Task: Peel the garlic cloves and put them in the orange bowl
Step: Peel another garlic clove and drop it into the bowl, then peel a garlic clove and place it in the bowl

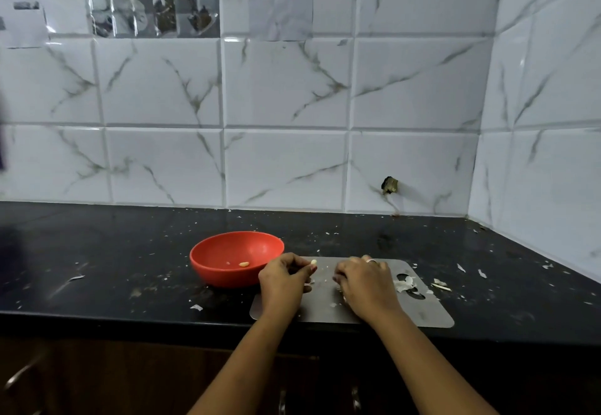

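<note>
Head view: garlic clove (313, 262) roughly upright in left hand (284, 281) pinch; right hand (367, 284) grip unclear.

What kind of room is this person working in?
Probably a home kitchen: a black stone countertop backed by white marbled wall tiles, an orange bowl beside a metal cutting board, and a garlic clove pinched in the left hand.

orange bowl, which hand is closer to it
Left. The left hand sits right beside the orange bowl, pinching a garlic clove; the right hand is farther right, over the metal board.
</note>
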`<state>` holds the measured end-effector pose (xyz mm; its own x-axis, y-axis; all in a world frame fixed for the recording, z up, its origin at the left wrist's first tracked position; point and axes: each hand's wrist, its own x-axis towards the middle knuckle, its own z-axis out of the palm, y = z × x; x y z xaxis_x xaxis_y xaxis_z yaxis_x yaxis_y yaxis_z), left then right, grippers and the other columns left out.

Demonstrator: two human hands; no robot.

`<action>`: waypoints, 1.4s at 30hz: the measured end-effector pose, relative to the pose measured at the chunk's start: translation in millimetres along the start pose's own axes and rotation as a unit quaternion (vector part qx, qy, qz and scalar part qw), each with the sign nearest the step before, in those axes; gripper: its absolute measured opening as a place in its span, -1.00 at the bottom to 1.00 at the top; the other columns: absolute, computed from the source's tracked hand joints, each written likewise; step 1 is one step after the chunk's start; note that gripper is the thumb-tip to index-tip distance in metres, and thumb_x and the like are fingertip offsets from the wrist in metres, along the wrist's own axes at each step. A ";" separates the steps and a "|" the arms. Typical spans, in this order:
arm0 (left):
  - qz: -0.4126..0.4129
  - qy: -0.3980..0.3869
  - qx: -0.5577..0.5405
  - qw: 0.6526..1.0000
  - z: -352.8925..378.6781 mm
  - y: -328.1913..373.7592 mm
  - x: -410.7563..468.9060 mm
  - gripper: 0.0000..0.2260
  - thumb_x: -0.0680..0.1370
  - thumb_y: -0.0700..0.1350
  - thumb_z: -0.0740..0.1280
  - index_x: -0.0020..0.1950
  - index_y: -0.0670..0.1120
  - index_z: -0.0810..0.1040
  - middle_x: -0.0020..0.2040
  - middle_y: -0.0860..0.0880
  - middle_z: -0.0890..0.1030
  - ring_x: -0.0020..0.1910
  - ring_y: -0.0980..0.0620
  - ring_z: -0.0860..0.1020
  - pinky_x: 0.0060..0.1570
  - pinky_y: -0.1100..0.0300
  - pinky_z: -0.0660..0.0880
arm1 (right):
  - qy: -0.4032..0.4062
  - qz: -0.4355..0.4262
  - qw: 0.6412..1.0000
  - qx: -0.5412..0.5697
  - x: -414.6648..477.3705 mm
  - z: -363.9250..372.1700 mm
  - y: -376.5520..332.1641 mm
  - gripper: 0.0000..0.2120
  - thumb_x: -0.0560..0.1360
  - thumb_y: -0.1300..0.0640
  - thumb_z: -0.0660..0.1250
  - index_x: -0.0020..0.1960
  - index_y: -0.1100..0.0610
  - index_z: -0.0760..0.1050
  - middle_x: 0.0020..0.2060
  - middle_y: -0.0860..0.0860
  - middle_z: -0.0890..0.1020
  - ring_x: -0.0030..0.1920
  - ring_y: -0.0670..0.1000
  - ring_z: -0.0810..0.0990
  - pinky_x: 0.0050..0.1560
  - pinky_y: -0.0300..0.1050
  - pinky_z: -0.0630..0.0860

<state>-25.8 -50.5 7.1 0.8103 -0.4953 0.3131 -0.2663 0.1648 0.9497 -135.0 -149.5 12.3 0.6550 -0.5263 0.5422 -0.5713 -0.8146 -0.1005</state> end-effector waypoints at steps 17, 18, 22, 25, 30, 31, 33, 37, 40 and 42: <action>-0.011 -0.055 0.450 0.891 -118.0 44.5 95.8 -0.93 0.42 -0.14 0.46 -0.27 -0.04 0.63 -0.38 0.02 0.64 -0.40 0.09 0.63 -0.20 0.17 0.58 | -0.032 -0.055 0.996 0.065 4.7 15.4 -61.7 -0.74 0.56 0.14 0.12 0.10 0.00 0.57 0.07 -0.01 0.63 0.15 0.05 0.51 0.17 -0.04 0.28; -0.028 -0.087 0.484 0.870 -118.5 40.9 101.0 -0.95 0.43 -0.17 0.45 -0.23 -0.07 0.65 -0.36 0.02 0.66 -0.39 0.09 0.64 -0.14 0.15 0.61 | -0.033 -0.051 0.996 0.070 5.2 16.0 -61.2 -0.74 0.56 0.13 0.12 0.08 0.00 0.56 0.06 -0.02 0.62 0.14 0.04 0.52 0.16 -0.05 0.28; -0.069 -0.132 0.520 0.841 -112.5 27.9 115.7 -0.97 0.41 -0.21 0.45 -0.22 -0.11 0.63 -0.30 -0.01 0.68 -0.35 0.07 0.66 -0.06 0.05 0.62 | -0.037 -0.041 0.996 0.075 4.2 18.6 -60.0 -0.75 0.57 0.11 0.09 0.04 -0.01 0.55 0.03 -0.04 0.62 0.09 0.00 0.53 0.12 -0.08 0.26; -0.091 -0.145 0.518 0.838 -107.9 20.7 123.4 -0.90 0.35 -0.22 0.50 -0.18 -0.13 0.62 -0.28 -0.05 0.68 -0.32 0.04 0.67 -0.05 0.00 0.62 | -0.037 -0.038 0.995 0.089 4.1 19.9 -59.3 -0.76 0.58 0.09 0.09 0.02 -0.02 0.54 0.02 -0.06 0.61 0.07 -0.03 0.53 0.15 -0.08 0.26; -0.095 -0.124 0.529 0.834 -105.9 17.4 127.3 -0.77 0.32 -0.20 0.52 -0.05 -0.16 0.63 -0.18 -0.09 0.66 -0.24 -0.02 0.66 -0.04 -0.01 0.62 | -0.038 -0.034 0.994 0.097 4.9 18.9 -59.3 -0.76 0.59 0.10 0.09 0.03 -0.01 0.54 0.02 -0.07 0.61 0.06 -0.04 0.53 0.17 -0.09 0.25; -0.090 -0.116 0.530 0.835 -106.2 17.6 126.3 -0.77 0.33 -0.20 0.51 -0.05 -0.15 0.62 -0.16 -0.09 0.65 -0.22 -0.03 0.66 -0.04 0.00 0.61 | -0.039 -0.032 0.994 0.097 4.5 18.3 -59.3 -0.76 0.59 0.10 0.09 0.04 -0.01 0.54 0.02 -0.07 0.61 0.06 -0.04 0.53 0.18 -0.09 0.26; -0.074 -0.090 0.534 0.837 -107.0 17.1 124.9 -0.81 0.35 -0.21 0.46 -0.05 -0.12 0.61 -0.13 -0.08 0.65 -0.19 -0.03 0.65 -0.03 0.00 0.61 | -0.038 -0.030 0.994 0.096 3.8 17.3 -59.5 -0.76 0.59 0.10 0.09 0.05 -0.01 0.54 0.03 -0.07 0.61 0.06 -0.04 0.54 0.19 -0.08 0.27; -0.046 -0.053 0.507 0.859 -108.8 21.7 123.8 -0.85 0.39 -0.29 0.35 -0.12 -0.11 0.64 -0.23 -0.06 0.67 -0.27 0.00 0.66 -0.05 0.01 0.61 | -0.038 -0.023 0.995 0.095 5.4 16.6 -59.9 -0.75 0.58 0.11 0.09 0.07 -0.01 0.54 0.05 -0.06 0.62 0.08 -0.02 0.54 0.18 -0.08 0.26; -0.022 -0.038 0.482 0.875 -106.6 31.7 115.9 -0.82 0.44 -0.30 0.30 -0.17 -0.06 0.63 -0.30 -0.03 0.67 -0.35 0.05 0.65 -0.05 0.04 0.61 | -0.022 -0.014 0.995 0.098 6.5 16.2 -59.7 -0.74 0.59 0.10 0.09 0.08 -0.03 0.54 0.06 -0.07 0.63 0.08 -0.02 0.55 0.13 -0.09 0.25; 0.019 -0.029 0.478 0.877 -101.0 38.2 106.2 -0.80 0.45 -0.28 0.27 -0.21 -0.01 0.61 -0.21 -0.03 0.67 -0.27 0.01 0.65 -0.04 0.04 0.60 | 0.009 0.005 0.991 0.136 7.5 15.0 -56.2 -0.78 0.59 0.08 0.14 0.06 -0.03 0.56 0.02 -0.08 0.65 0.05 -0.02 0.57 0.11 -0.11 0.28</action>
<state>102.8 -10.7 76.5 0.7700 -0.5530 0.3183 -0.6323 -0.5950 0.4961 -90.5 -111.3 9.5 0.6400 -0.5326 0.5538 -0.4220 -0.8460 -0.3259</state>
